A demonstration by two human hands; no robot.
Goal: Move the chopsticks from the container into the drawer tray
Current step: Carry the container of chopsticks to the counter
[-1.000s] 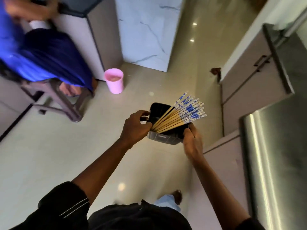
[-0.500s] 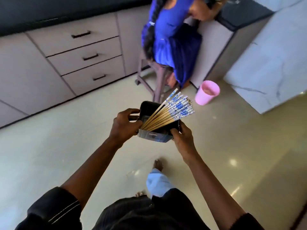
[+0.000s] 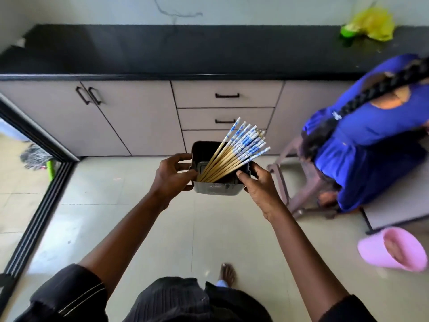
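1. Head view: the left hand (image 3: 170, 176) and right hand (image 3: 260, 184) are gripping opposite sides of the dark plastic container (image 3: 217, 185), fingers curled against its walls.
2. The chopsticks (image 3: 234, 151) are leaning inside it, long axes fanning up and to the right, toward the closed drawers (image 3: 226, 118) ahead.
3. The right hand is sitting nearer their patterned blue-and-white tops; the shafts look like smooth bamboo.

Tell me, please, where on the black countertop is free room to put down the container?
The black countertop looks bare from its left end across the stretch above the drawers. Only the far right end is crowded, by a yellow bag with something green beside it. Both hands, left and right, grip the container of chopsticks.
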